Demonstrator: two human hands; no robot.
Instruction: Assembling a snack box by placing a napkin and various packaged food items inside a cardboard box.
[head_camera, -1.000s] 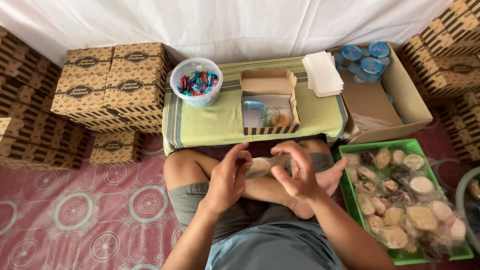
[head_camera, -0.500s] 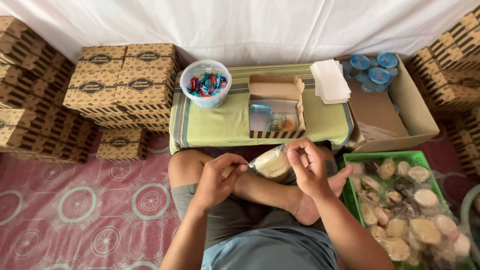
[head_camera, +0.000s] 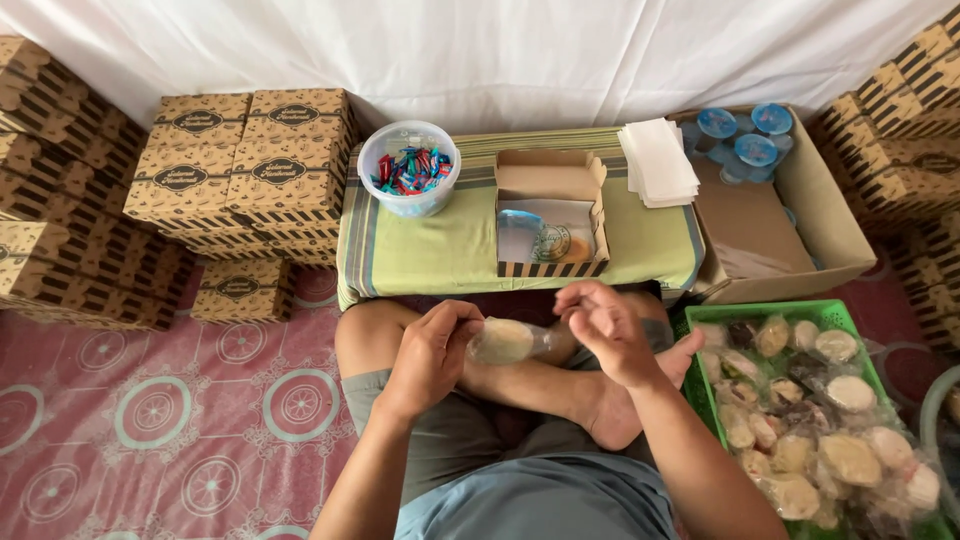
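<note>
A plastic-wrapped round cake (head_camera: 503, 341) sits pinched in the left hand (head_camera: 428, 358), fingers closed around it, while the right hand (head_camera: 600, 330) hovers beside it, half-open and empty.

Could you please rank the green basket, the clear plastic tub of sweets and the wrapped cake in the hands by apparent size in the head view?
1. green basket
2. plastic tub
3. wrapped cake, though it is nearer the camera
</note>
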